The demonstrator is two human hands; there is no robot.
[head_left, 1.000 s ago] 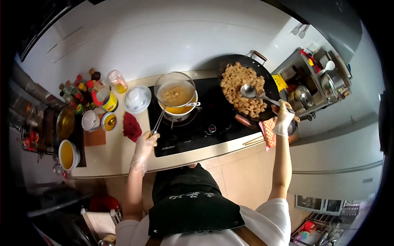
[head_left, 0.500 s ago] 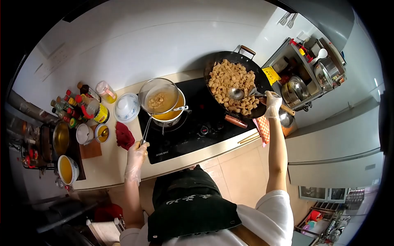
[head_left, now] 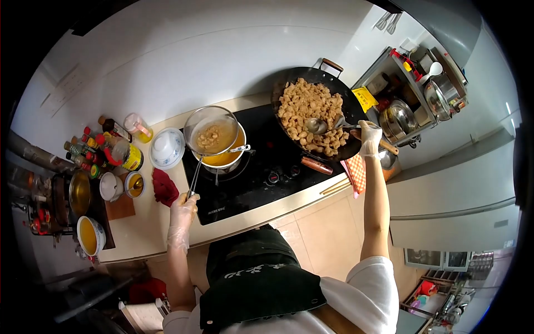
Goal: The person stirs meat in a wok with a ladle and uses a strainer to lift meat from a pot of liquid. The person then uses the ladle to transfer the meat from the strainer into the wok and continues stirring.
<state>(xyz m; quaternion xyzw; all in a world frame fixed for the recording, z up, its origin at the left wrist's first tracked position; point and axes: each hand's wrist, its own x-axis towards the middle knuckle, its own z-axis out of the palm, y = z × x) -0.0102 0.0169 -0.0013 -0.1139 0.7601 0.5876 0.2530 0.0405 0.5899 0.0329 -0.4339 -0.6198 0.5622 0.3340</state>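
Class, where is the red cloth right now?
In the head view, the cloth lies on the counter left of the stove, just beyond the left hand.

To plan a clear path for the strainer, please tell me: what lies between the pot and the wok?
Between the pot and the wok, only bare black stovetop shows, in the head view.
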